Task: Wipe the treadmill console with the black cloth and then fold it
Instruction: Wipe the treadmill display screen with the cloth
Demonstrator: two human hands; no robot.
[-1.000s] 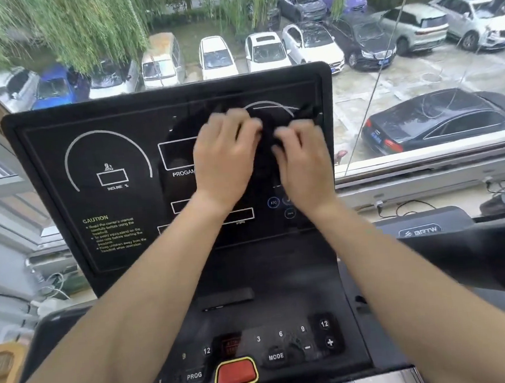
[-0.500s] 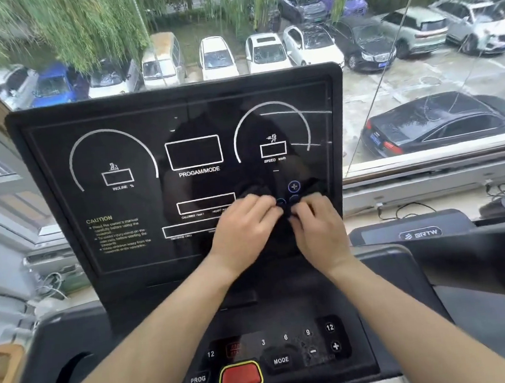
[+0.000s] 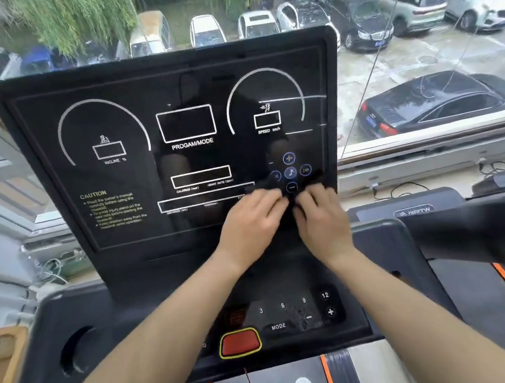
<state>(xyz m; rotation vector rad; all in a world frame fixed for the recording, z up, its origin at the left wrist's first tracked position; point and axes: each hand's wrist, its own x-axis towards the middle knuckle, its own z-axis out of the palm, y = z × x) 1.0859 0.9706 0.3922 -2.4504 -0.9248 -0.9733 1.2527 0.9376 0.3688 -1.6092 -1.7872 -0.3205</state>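
— Where is the black cloth (image 3: 290, 206) seen?
— It is pressed against the lower right part of the treadmill console (image 3: 123, 177), just under the round blue buttons (image 3: 290, 172). Its edges are hard to trace, dark on dark.
— How is it held?
— It is gripped by the left hand (image 3: 253, 218) and the right hand (image 3: 322, 217), placed side by side. The fingers of both are bent round the bunched fabric.
— And below?
— A red button (image 3: 240, 342) is seen on the lower panel.
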